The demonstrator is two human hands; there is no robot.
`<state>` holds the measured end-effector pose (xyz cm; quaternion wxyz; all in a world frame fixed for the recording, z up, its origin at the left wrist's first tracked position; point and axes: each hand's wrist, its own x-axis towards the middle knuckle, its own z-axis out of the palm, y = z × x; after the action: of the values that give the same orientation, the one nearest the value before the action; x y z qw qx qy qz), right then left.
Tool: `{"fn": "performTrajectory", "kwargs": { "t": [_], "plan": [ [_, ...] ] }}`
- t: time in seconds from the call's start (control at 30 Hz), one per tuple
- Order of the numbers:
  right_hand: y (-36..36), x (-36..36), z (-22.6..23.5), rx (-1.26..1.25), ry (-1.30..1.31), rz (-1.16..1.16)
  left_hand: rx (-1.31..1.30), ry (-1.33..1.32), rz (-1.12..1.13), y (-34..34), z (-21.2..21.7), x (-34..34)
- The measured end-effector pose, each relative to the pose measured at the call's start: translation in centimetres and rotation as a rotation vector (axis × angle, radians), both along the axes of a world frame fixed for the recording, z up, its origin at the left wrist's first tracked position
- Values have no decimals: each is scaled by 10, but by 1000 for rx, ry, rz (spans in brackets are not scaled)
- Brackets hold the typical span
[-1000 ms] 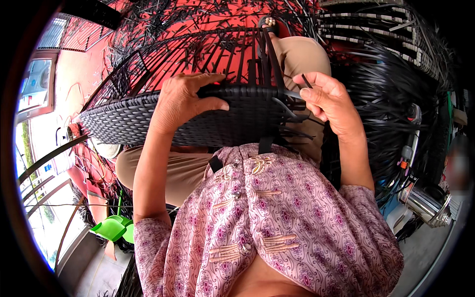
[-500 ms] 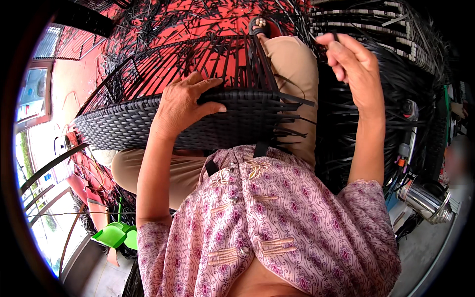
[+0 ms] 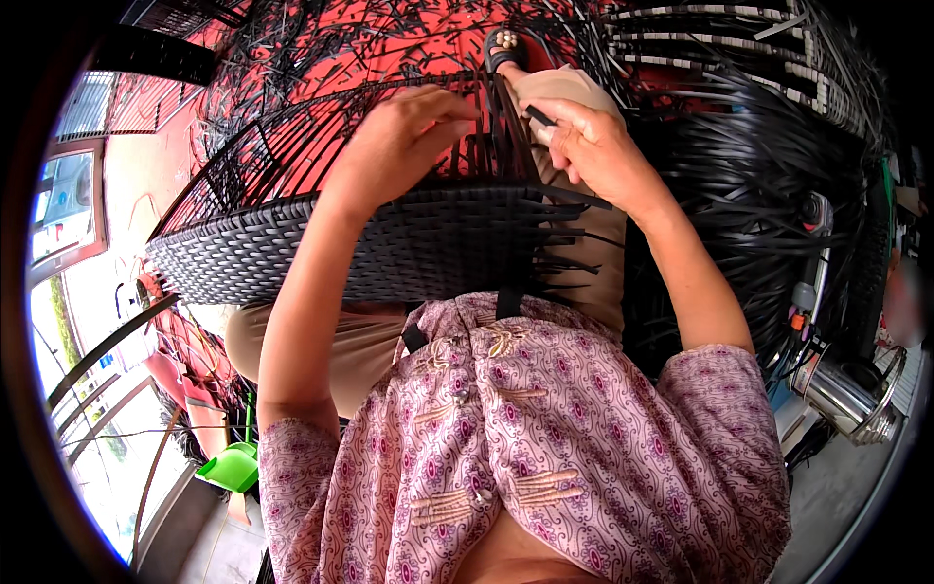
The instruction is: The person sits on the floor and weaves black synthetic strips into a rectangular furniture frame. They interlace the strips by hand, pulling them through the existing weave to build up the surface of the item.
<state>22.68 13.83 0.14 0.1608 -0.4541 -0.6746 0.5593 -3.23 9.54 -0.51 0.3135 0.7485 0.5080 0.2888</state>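
Note:
A half-woven black wicker panel [image 3: 389,243] lies across my lap, its near band densely woven and loose strip ends sticking out at its right side. Beyond that band, long bare black strands [image 3: 326,146] run toward the far frame bar. My left hand [image 3: 409,136] hovers above these strands, slightly blurred, thumb and fingers apart with nothing seen between them. To the right of the strands, over my knee, my right hand [image 3: 584,141] pinches a flat black strip [image 3: 539,116]; a short dark end shows at the fingertips, and the rest of it is hard to follow.
A thick heap of loose black strips [image 3: 730,185] lies to the right. Scraps cover the red floor [image 3: 389,44] ahead. A pale-and-dark woven frame [image 3: 720,44] stands at the far right. A shiny metal container [image 3: 842,389] sits at the right, a green dustpan [image 3: 231,467] at the lower left.
My left hand has lifted off the woven band and moved farther out over the strands. My right hand has come down and leftward, closer to the panel.

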Motion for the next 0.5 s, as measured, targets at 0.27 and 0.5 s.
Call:
{"fn": "performTrajectory", "kwargs": {
  "t": [0.27,0.5],
  "plan": [
    [6,1,-5,-68,-31,54,-402,-284,76,21,-17,42],
    [-2,23,-12,350,-124,55,-556,-23,70,24,-38,37]
  ]
}}
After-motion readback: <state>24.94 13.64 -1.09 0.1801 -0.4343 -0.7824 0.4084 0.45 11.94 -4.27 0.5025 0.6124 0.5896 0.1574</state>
